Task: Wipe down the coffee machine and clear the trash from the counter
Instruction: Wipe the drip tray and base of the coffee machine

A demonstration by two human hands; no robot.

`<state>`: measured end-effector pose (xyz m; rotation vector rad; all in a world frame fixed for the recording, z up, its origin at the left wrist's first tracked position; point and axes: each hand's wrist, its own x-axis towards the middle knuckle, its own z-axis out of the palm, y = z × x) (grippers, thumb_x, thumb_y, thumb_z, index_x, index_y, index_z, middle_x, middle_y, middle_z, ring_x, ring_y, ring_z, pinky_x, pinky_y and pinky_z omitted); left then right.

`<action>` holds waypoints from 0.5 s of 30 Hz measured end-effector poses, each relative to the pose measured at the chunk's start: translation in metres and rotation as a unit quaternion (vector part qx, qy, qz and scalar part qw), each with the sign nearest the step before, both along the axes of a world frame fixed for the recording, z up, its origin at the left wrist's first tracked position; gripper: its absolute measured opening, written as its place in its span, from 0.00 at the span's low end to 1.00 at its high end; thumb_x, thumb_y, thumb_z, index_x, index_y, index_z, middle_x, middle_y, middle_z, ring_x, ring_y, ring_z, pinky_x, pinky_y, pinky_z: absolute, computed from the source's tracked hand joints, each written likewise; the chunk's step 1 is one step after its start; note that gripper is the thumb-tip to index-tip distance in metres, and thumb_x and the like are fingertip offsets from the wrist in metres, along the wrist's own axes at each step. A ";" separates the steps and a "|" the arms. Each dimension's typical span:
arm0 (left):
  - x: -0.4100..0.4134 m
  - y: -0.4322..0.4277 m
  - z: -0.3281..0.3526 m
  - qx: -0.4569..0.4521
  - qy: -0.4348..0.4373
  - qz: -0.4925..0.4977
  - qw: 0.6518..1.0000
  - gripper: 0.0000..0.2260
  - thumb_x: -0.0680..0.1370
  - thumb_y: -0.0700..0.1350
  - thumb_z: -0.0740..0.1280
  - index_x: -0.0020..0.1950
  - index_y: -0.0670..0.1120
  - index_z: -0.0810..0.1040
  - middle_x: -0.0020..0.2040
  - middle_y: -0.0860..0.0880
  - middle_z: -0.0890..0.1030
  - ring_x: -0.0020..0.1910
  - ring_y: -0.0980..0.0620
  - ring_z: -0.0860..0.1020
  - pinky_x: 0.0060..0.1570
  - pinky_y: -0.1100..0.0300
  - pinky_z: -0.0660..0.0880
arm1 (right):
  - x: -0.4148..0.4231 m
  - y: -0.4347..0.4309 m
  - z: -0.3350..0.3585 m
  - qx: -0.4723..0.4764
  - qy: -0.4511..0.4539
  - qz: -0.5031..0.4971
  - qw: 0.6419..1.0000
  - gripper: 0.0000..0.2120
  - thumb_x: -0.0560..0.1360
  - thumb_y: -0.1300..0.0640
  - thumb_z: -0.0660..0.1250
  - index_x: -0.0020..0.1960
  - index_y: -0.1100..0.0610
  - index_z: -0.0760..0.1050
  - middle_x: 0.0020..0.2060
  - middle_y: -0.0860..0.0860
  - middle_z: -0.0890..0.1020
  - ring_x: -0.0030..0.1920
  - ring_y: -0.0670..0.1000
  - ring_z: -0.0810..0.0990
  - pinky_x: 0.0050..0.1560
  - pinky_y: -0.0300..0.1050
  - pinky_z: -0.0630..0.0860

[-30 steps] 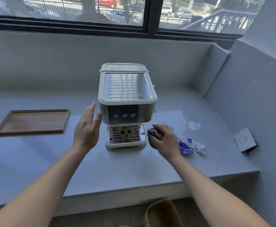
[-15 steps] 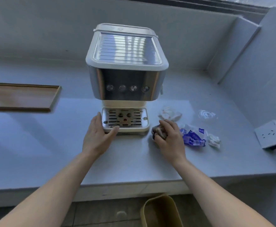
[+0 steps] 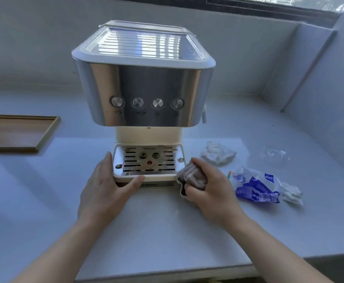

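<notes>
Two grips: left hand [image 3: 103, 190] wide, flat against slotted drip tray [image 3: 149, 177]; right hand [image 3: 212, 194] tight around ribbed cloth [image 3: 193, 176].

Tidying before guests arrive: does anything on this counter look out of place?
Yes. Right of the coffee machine lies trash: a crumpled tissue, a crushed blue-and-white wrapper, a smaller paper wad and a clear plastic piece. The machine stands straight.

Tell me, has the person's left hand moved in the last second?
Yes. The left hand dropped from beside the coffee machine's button panel to the front left corner of its drip tray, which it now touches.
</notes>
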<state>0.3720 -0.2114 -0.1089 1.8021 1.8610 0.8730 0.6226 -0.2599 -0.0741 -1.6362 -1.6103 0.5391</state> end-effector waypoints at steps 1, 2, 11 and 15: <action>0.000 0.000 0.001 0.003 -0.002 0.002 1.000 0.51 0.62 0.78 0.59 0.79 0.54 0.54 0.76 0.56 0.66 0.74 0.52 0.66 0.65 0.46 0.71 | 0.003 0.007 0.002 0.000 0.022 -0.022 1.000 0.30 0.66 0.51 0.70 0.68 0.47 0.71 0.54 0.44 0.79 0.53 0.45 0.77 0.50 0.33 0.70; 0.001 0.000 0.001 0.005 -0.003 0.002 1.000 0.50 0.62 0.77 0.60 0.79 0.54 0.55 0.76 0.56 0.66 0.74 0.52 0.66 0.65 0.46 0.71 | 0.004 0.014 0.003 0.003 0.031 -0.038 0.999 0.28 0.69 0.52 0.70 0.69 0.48 0.71 0.55 0.45 0.79 0.54 0.45 0.76 0.50 0.34 0.69; 0.001 -0.001 0.003 0.020 -0.002 -0.001 1.000 0.48 0.63 0.77 0.60 0.78 0.55 0.59 0.74 0.57 0.69 0.72 0.54 0.68 0.64 0.47 0.72 | -0.017 0.069 0.009 -0.032 0.026 -0.105 0.994 0.20 0.75 0.49 0.68 0.64 0.53 0.69 0.60 0.51 0.69 0.51 0.48 0.73 0.51 0.43 0.68; 0.002 -0.002 0.004 0.011 0.003 -0.002 1.000 0.46 0.63 0.77 0.60 0.75 0.53 0.63 0.72 0.55 0.71 0.69 0.52 0.70 0.61 0.45 0.74 | -0.023 0.051 -0.005 0.040 0.019 -0.124 0.991 0.13 0.73 0.50 0.67 0.55 0.51 0.73 0.53 0.50 0.73 0.46 0.34 0.71 0.42 0.27 0.66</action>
